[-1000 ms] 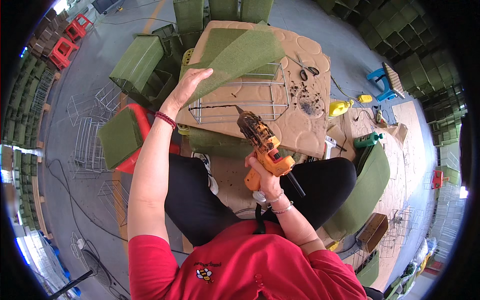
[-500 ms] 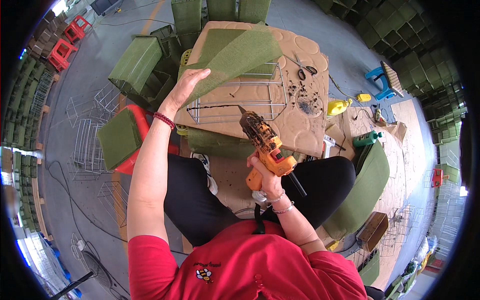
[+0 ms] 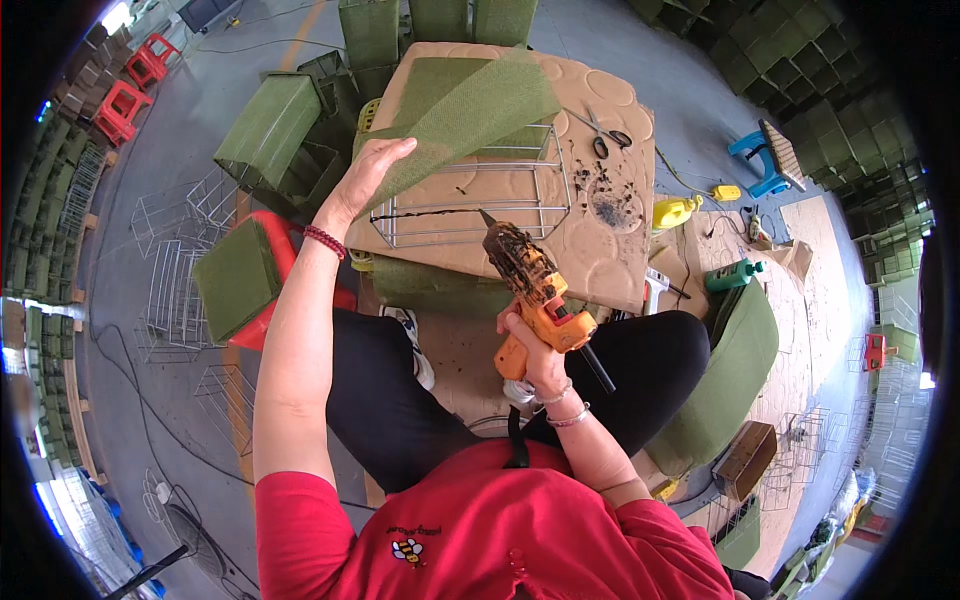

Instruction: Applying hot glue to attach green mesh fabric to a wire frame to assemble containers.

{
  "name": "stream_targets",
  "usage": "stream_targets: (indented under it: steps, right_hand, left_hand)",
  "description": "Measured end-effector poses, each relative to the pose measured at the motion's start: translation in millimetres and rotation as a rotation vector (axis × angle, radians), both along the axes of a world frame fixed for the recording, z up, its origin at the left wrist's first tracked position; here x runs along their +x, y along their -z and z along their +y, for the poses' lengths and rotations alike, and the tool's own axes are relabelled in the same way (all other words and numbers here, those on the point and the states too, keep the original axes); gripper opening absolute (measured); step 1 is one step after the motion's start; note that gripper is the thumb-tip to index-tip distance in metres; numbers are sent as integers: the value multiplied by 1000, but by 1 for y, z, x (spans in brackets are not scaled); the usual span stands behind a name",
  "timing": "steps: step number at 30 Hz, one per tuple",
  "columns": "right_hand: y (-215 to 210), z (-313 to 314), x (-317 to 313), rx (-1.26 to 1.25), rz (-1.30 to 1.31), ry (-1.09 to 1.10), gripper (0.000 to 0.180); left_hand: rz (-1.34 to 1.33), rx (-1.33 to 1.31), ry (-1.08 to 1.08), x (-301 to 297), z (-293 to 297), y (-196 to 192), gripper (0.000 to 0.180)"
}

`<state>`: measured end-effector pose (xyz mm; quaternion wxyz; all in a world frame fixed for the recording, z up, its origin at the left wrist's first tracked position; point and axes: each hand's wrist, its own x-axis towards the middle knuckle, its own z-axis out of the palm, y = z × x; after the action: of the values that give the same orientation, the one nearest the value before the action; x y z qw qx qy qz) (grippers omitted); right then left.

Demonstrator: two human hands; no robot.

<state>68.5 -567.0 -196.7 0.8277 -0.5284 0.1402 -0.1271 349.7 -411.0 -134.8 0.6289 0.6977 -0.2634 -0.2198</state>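
Note:
My right hand [image 3: 533, 345] is wrapped round an orange glue gun [image 3: 545, 290] whose front is crusted with dark glue. Its nozzle touches or hovers just over the near side of a wire frame [image 3: 520, 208] lying on the cardboard-topped table. A dark bead of glue [image 3: 425, 214] runs along the near wire, left of the nozzle. With my left hand [image 3: 372, 175] I hold up the near edge of a green mesh fabric sheet [image 3: 470, 105]; the fingertips are partly hidden by it. The sheet covers the far part of the frame.
Scissors [image 3: 603, 135] and dark glue crumbs [image 3: 612, 205] lie on the table's right side. Beyond stand a yellow bottle [image 3: 676, 211], a green bottle [image 3: 733, 275] and a blue stool [image 3: 765, 165]. Green fabric boxes [image 3: 270, 125] and bare wire frames [image 3: 175, 290] stand to the left.
The glue gun's nozzle has crept slightly right along the near wire, and the glue bead reaches a little farther. My left hand still holds the mesh up.

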Motion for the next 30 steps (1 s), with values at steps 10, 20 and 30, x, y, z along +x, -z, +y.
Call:
stream_targets:
  steps: [10, 20, 30]
  right_hand:
    - [4, -3, -2, 3, -1, 20, 10]
    - [0, -10, -5, 5, 6, 43, 10]
    - [7, -8, -5, 12, 8, 13, 11]
  left_hand:
    - [-32, -3, 15, 0, 0, -2, 42]
    - [-21, 6, 20, 1, 1, -1, 43]
    - [-27, -3, 6, 4, 1, 4, 43]
